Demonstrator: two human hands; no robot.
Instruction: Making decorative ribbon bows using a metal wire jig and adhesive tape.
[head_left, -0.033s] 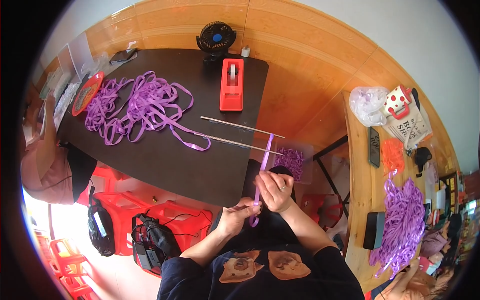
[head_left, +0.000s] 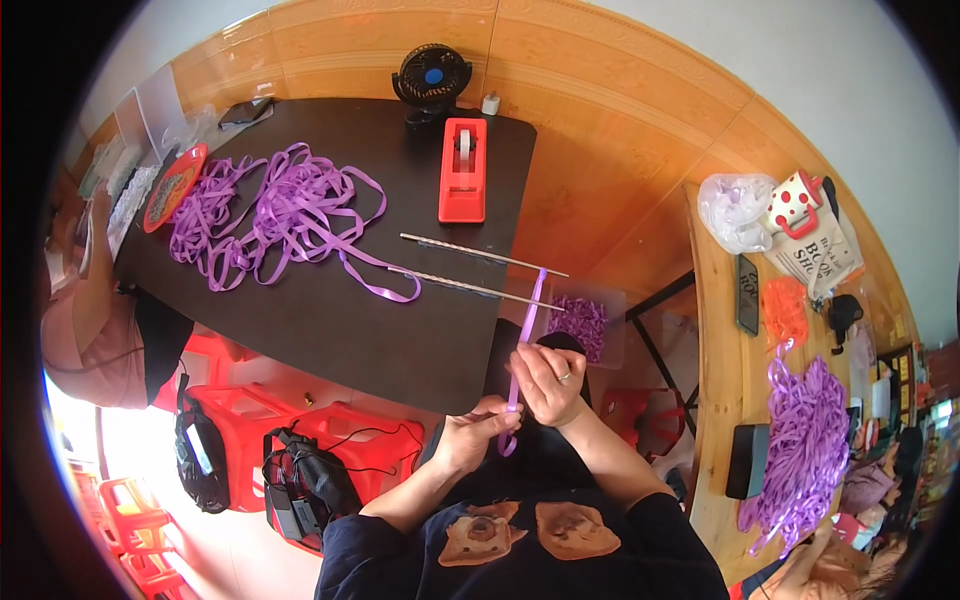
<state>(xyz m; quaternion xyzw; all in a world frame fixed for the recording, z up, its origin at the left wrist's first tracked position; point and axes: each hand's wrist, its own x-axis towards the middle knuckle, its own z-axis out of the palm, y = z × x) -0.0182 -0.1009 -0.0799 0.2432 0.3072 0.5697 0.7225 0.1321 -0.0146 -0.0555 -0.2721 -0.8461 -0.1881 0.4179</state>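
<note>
Ribbon (head_left: 530,325) is finger-pinched by left hand (head_left: 472,435) and right hand (head_left: 550,384) below twelve-o'clock rods (head_left: 470,287), apparently being looped; steady tension is called for.

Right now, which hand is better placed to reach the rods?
Probably the right hand: it is farther up the ribbon, nearer the rods, while the left hand pinches the ribbon lower down.

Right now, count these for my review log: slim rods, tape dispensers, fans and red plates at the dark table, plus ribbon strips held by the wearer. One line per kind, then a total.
Slim rods: 2
Tape dispenser: 1
Fan: 1
Red plate: 1
Held purple ribbon strip: 1
Total: 6
</note>
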